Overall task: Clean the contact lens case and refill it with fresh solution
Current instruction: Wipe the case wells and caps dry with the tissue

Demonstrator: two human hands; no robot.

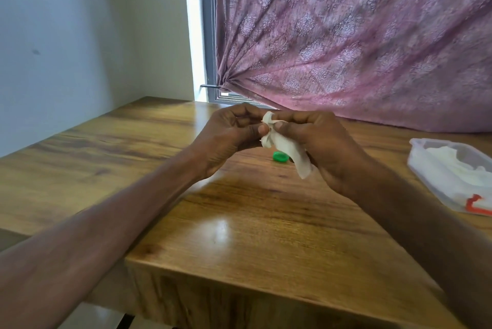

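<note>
Both hands are up over the bench [239,222], just in front of the green cap [280,156], which lies on the wood w/ nothing touching it. Right hand [319,142] is clenched round a white tissue [287,150], thumb pinning the top, tail hanging toward the cap. Left hand [229,136] is curled against the tissue's upper end, fingertips pinching something there; probably the lens case, but it's hidden, can't tell. Clear tub of tissues [452,176] sits well right of the cap. No solution bottle in view.

Step looks like wiping/drying. To do it well: push a fresh tissue corner into each well, twist, don't shred it, leave no lint, then do the cap's inside too.
</note>
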